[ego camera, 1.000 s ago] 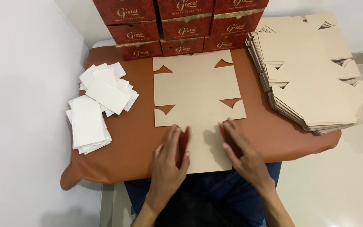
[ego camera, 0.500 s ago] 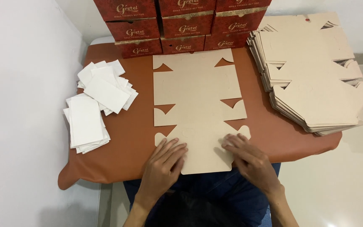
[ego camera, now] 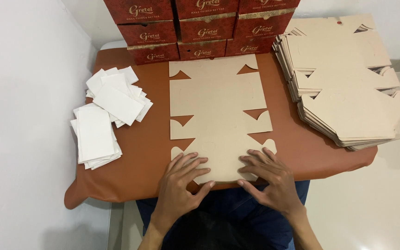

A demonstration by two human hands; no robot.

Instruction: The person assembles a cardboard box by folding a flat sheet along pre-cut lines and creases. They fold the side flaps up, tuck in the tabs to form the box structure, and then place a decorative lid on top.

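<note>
Where hands [ego camera: 181, 183] press, brown table [ego camera: 144, 153], white wall [ego camera: 19, 92]

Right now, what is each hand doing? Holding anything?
Left hand: open, fingers spread, pressing flat on the cardboard sheet.
Right hand: open, flat on the same sheet, gripping nothing.

My left hand [ego camera: 180, 183] and right hand [ego camera: 268, 179] cover near edge of flat cardboard blank [ego camera: 218, 115]. Top red boxes [ego camera: 200, 28] cut by frame. Lower sheets in blank stack [ego camera: 343, 88] hidden from me.
</note>
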